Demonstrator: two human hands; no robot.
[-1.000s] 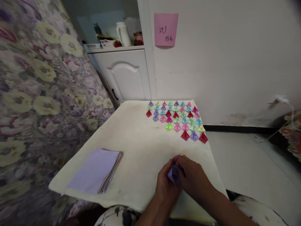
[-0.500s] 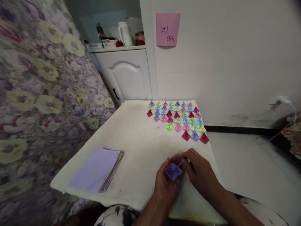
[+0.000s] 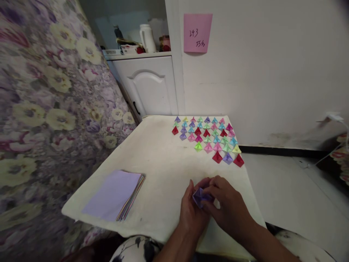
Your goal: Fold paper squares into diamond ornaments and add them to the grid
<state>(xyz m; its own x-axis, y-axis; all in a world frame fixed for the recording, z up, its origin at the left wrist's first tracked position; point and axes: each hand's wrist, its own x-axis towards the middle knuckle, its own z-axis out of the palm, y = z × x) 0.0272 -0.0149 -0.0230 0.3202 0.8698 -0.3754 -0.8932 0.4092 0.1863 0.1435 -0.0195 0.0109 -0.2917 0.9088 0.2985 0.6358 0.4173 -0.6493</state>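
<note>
Head camera: one small purple folded-paper piece [image 3: 197, 197] is found between the two hands, above the near part of the table [image 3: 160, 165]. Clock directions are taken from this piece, 12 being the far table edge.

The left hand [image 3: 190, 212] is cupped around and beneath the piece, its wrist towards 7 o'clock, thumb raised at 11. The right hand [image 3: 225, 198] sits at 3 o'clock, its thumb and forefinger closed on the piece's right side, which they partly cover. Neither hand is nearer; both appear in contact. The piece presents a point towards 9 o'clock; its long axis cannot be established, the fingers hiding the remainder.

Rows of small folded pieces [image 3: 208, 147] in mixed colours stand apart from the hands, from 11 to 1 o'clock, the nearest a red piece [image 3: 217, 157] and a lilac piece [image 3: 228, 158]. A stack of paper sheets [image 3: 113, 195], lilac uppermost, lies well apart at 9 o'clock.
</note>
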